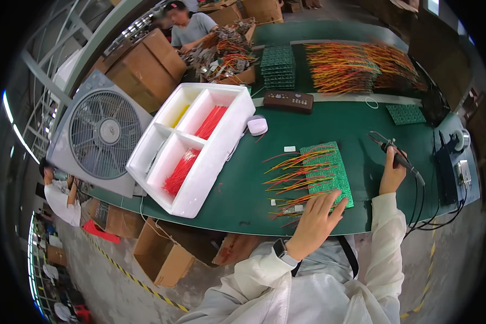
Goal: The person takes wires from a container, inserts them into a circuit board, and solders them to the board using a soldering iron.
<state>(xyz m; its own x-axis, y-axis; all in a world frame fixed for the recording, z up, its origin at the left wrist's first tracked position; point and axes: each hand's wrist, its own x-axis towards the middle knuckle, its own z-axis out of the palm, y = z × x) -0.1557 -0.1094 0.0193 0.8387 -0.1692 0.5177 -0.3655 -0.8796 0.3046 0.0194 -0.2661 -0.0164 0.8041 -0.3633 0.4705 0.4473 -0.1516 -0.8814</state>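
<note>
A green circuit board panel [340,175] lies on the green work surface in front of me. Red, yellow and orange wires [287,171] run from it in rows, their loose ends pointing left. Over the board's near edge, my left hand [317,220] rests with its fingers spread, touching the board and nearest wires. To the right of the board, my right hand [392,175] is closed round the handle of a soldering iron [400,159]. Its thin tip, with a wire guide beside it, points up and left, apart from the board.
Left stands a white foam box [213,156] with red and yellow wires in compartments, beside a fan [110,132]. A round tub [257,126], a brown case [288,101], stacked boards [278,67] and wire bundles [343,67] lie beyond. The iron's station [449,167] stands right. Co-workers are left and behind.
</note>
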